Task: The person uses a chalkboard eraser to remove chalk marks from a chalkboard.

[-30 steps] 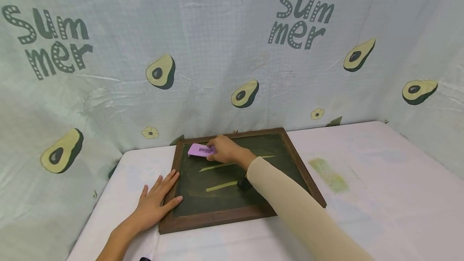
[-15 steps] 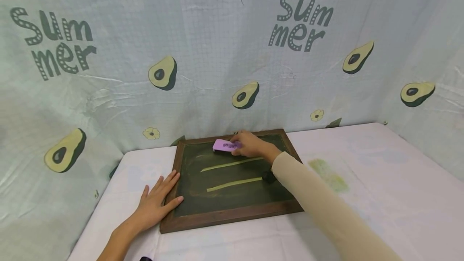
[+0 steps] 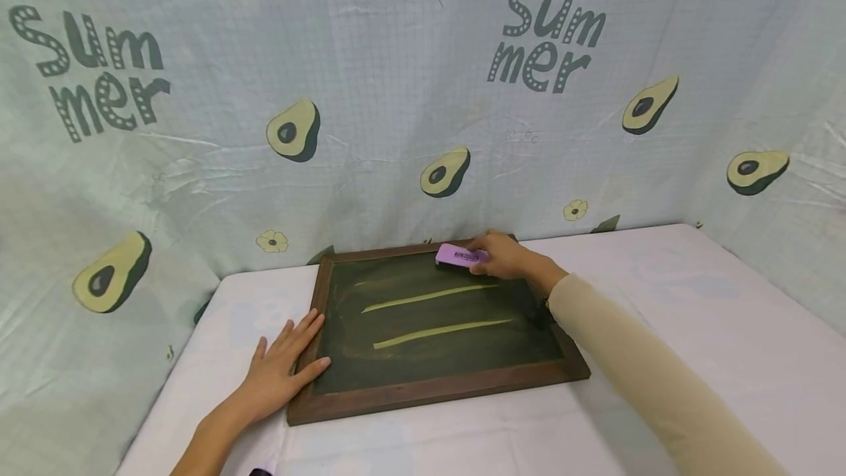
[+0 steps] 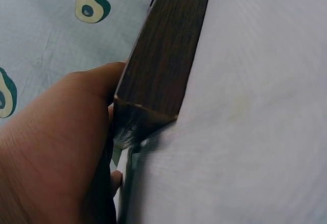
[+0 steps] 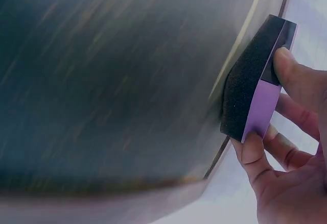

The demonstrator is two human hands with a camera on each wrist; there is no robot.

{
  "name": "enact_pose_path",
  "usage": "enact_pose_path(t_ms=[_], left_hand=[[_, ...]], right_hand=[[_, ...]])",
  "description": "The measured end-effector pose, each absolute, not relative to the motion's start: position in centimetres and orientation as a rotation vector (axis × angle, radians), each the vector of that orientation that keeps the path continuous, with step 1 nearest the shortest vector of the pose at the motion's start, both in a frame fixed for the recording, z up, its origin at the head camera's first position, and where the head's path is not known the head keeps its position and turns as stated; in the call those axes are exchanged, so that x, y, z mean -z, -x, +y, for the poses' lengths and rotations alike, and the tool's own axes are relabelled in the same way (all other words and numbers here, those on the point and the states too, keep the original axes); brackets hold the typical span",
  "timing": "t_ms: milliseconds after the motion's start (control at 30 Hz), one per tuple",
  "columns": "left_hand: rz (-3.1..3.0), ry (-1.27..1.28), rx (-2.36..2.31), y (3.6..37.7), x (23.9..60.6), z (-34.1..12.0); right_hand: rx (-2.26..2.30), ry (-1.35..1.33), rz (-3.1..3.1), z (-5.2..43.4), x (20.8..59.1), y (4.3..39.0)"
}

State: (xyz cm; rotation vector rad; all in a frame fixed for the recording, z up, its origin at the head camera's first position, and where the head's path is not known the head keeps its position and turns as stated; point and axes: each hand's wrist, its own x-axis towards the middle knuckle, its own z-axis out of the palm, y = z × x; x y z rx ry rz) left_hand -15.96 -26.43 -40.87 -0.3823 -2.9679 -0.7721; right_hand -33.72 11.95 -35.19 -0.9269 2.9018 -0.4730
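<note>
A chalkboard with a brown wooden frame lies on the white-covered table. Two yellow chalk lines run across its dark surface, and a faint short smear shows near the top left. My right hand grips a purple eraser at the board's upper right. In the right wrist view, the eraser's black foam meets the board, with thumb and fingers around the purple back. My left hand rests with spread fingers on the frame's left side; in the left wrist view its thumb touches the frame's edge.
A printed cloth with avocados and lettering hangs behind the table. A small dark object shows at the bottom edge near my left forearm. The table cover extends right of the board.
My right hand has slid the eraser from the board's upper left to its upper right. The chalk mark along the top is mostly gone. My left hand stays in place.
</note>
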Motion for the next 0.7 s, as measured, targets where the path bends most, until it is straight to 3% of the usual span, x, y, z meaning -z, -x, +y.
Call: enact_pose_path(t_ms=[400,700], left_hand=[[-2.948,0.418,0.819,16.1,41.2,-26.3],[-2.958,0.394,0.786,15.9,40.9,-26.3]], right_hand=[[0.643,0.794,2.899,16.0,35.7,33.5],[0.675,0.764,2.885,14.3,35.4,33.4]])
